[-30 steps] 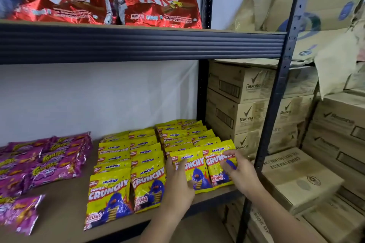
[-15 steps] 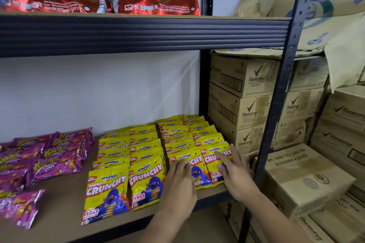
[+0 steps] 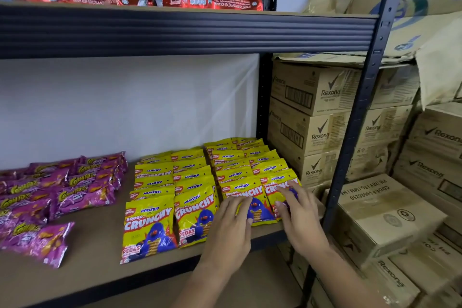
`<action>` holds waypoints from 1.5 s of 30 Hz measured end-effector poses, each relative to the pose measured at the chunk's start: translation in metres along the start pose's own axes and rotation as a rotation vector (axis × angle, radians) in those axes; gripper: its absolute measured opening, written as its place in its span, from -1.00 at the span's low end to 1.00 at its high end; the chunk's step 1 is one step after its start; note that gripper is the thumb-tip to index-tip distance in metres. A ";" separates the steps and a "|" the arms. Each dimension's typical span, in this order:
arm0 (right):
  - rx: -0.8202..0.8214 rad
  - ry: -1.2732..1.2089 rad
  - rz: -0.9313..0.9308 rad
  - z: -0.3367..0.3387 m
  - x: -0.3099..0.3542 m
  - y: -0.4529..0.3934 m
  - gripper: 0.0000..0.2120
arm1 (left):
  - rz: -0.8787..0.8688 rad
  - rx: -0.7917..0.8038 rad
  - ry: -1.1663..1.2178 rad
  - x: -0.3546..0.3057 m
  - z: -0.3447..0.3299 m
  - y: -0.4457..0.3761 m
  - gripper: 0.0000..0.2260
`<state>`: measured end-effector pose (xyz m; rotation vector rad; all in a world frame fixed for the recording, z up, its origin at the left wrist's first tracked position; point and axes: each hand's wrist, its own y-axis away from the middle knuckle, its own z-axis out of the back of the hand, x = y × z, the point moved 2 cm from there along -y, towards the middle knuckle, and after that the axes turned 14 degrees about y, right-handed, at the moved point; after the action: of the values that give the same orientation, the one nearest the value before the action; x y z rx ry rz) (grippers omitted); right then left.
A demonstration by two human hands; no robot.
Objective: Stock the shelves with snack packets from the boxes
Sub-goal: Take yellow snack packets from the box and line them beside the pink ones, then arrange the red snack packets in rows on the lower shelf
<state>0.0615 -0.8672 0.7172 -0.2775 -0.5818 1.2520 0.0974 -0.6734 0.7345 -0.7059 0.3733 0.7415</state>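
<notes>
In the head view I see my left hand (image 3: 231, 229) and right hand (image 3: 298, 220), fingers spread flat, pressing the front yellow Crunchy packets (image 3: 246, 204) on the lower shelf (image 3: 95, 267), lower center of frame.

One camera only, worn on my head, looking forward and slightly down into the lower shelf (image 3: 100, 257). It sits close: my forearms rise from the bottom edge, my fingers (image 3: 240, 205) land right of centre. The upper shelf (image 3: 175, 30) crosses above them, stacked boxes (image 3: 312, 92) to their right.
</notes>
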 end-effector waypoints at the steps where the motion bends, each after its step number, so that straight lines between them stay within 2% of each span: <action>1: -0.057 -0.029 0.038 0.002 0.006 0.006 -0.62 | -0.020 -0.018 0.041 0.002 0.003 0.006 -0.60; 3: -0.134 -0.078 0.104 0.005 0.020 0.021 -0.69 | -0.064 -0.055 0.111 0.006 0.010 0.018 -0.70; 6: -0.150 -0.166 0.179 0.009 0.048 0.044 -0.74 | -0.107 -0.098 0.220 0.018 0.024 0.043 -0.82; 14: -0.086 -0.245 0.303 -0.017 0.139 0.119 -0.82 | -0.189 -0.175 0.343 0.088 0.062 0.139 -0.85; 16: -0.028 -0.229 0.297 -0.036 0.162 0.143 -0.83 | -0.164 -0.157 0.338 0.116 0.071 0.172 -0.84; 22: 0.176 -0.269 0.210 -0.119 0.219 0.225 -0.82 | 0.065 -0.048 0.287 0.217 0.069 0.276 -0.78; 28: 0.492 -0.294 0.234 -0.259 0.228 0.304 -0.79 | 0.416 0.047 0.238 0.336 -0.005 0.379 -0.72; 31: 0.675 -0.201 0.244 -0.341 0.213 0.349 -0.75 | 0.654 0.157 0.204 0.394 -0.064 0.431 -0.69; 33: 0.760 -0.158 0.311 -0.388 0.203 0.375 -0.71 | 0.747 0.228 0.195 0.426 -0.104 0.464 -0.62; 37: 0.869 -0.072 0.490 -0.469 0.186 0.416 -0.53 | 0.714 0.327 0.088 0.478 -0.170 0.500 -0.47; 41: 0.964 0.035 0.641 -0.525 0.180 0.441 -0.30 | 0.557 0.465 -0.074 0.513 -0.206 0.507 -0.42; 45: 0.927 0.073 0.607 -0.548 0.175 0.451 -0.18 | 0.474 0.433 -0.174 0.524 -0.221 0.514 -0.48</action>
<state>0.0344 -0.5021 0.0841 0.3083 0.2110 1.9484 0.0719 -0.3045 0.0630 -0.1374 0.5292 1.1170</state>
